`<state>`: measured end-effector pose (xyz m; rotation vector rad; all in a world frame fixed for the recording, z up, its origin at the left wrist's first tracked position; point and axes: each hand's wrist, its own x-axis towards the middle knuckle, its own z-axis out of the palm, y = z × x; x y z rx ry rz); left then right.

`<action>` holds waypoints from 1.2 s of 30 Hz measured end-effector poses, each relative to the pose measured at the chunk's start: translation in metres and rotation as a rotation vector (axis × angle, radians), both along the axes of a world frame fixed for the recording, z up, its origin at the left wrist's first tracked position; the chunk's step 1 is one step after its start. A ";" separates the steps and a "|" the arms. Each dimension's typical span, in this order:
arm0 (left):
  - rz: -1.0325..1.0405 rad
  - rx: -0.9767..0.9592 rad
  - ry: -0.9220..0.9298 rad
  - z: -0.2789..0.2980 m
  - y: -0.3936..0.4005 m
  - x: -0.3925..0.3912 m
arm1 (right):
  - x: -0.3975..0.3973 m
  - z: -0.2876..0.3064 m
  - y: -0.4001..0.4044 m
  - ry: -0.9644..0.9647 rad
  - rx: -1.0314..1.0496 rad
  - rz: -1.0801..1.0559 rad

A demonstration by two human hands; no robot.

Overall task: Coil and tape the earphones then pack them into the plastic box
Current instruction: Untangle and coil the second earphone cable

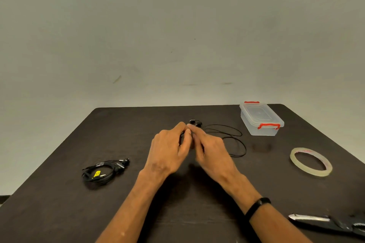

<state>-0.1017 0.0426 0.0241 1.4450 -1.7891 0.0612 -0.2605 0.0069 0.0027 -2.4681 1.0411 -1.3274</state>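
A loose pair of black earphones (pixel 235 138) lies at the table's middle, its cable trailing in loops to the right. My left hand (pixel 169 150) and my right hand (pixel 211 148) meet over its near end, both pinching the cable just below the two earbuds (pixel 196 123). How much cable is wound between my fingers is hidden. A second pair of black earphones (pixel 102 172), coiled, with tape on it and a yellow tag, rests at the left. The clear plastic box (pixel 261 119) with red clips stands lidded at the back right. A roll of clear tape (pixel 311 162) lies flat on the right.
Black-handled scissors (pixel 331 221) lie at the near right corner of the dark table (pixel 59 203). A plain wall rises behind the table's far edge. A black band circles my right wrist.
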 end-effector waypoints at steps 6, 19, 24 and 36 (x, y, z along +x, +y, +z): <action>0.002 0.010 -0.039 0.002 0.000 -0.003 | -0.009 0.005 -0.005 -0.229 0.200 -0.081; 0.029 0.041 -0.192 0.003 0.002 -0.004 | -0.020 0.013 -0.020 -0.938 0.602 -0.260; 0.088 0.007 -0.159 0.003 0.001 -0.001 | -0.020 0.010 -0.008 -0.599 0.347 -0.335; 0.016 0.006 -0.136 0.002 0.000 0.000 | -0.004 0.003 -0.001 -0.121 0.098 -0.041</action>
